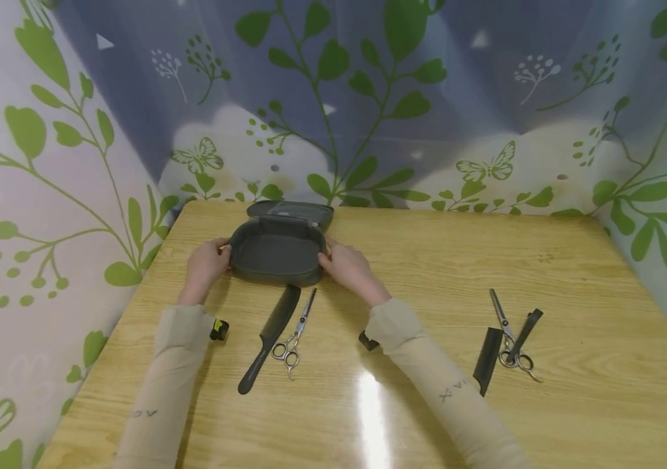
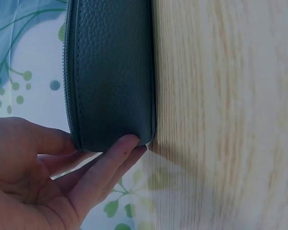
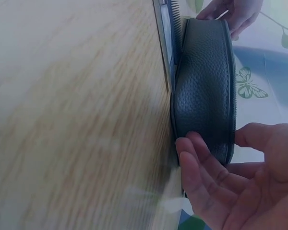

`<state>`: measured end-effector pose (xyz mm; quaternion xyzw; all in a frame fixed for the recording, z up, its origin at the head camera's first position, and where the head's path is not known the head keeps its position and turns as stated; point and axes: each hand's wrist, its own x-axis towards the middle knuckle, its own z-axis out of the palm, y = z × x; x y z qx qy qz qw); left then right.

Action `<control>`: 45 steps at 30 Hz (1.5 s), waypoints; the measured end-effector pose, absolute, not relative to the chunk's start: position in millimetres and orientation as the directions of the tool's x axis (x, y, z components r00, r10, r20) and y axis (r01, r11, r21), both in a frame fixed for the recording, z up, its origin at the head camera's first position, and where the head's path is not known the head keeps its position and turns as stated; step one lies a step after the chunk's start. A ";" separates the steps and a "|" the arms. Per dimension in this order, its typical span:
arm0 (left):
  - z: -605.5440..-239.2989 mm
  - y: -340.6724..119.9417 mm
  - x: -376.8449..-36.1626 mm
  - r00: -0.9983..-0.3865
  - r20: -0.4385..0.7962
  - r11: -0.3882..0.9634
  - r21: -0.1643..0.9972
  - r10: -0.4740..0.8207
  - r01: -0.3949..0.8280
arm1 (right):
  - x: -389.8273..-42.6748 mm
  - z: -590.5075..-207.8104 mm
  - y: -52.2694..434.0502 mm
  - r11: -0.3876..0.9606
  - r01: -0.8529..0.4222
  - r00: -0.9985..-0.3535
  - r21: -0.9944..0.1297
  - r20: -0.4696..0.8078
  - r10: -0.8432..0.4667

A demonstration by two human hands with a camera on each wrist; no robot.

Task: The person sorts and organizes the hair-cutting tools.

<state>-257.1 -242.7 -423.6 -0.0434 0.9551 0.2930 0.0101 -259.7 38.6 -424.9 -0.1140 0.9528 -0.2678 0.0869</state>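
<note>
Both hands at the open grey zip case

We see the case (image 1: 277, 254) on the wooden table (image 1: 574, 260), near its far edge. The left hand (image 1: 207, 262) and right hand (image 1: 348, 266) touch its two ends with relaxed fingers, not closed around it. Just in front of the case lie a black comb (image 1: 269, 337) and scissors (image 1: 295, 335).
</note>
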 end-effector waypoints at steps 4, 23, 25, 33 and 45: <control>-425.1 -240.4 -256.4 -0.995 -0.038 0.827 0.554 -0.088 -0.094 | -258.3 -426.4 39.1 0.831 -0.175 -0.957 -0.529 -0.106 -0.269; -424.4 -231.9 -253.9 -0.996 -0.024 0.824 0.560 -0.083 -0.082 | -257.6 -424.2 45.8 0.837 -0.150 -0.957 -0.526 -0.136 -0.257; -423.8 -230.9 -253.7 -0.997 -0.022 0.828 0.555 -0.079 -0.078 | -257.4 -424.2 47.2 0.834 -0.143 -0.957 -0.532 -0.140 -0.254; -424.2 -224.4 -255.6 -0.997 -0.013 0.838 0.541 -0.073 -0.068 | -258.1 -423.1 53.1 0.845 -0.109 -0.961 -0.523 -0.163 -0.225; -424.4 -212.6 -254.3 -0.998 -0.013 0.836 0.546 -0.066 -0.062 | -255.5 -423.3 64.8 0.838 -0.120 -0.964 -0.532 -0.140 -0.226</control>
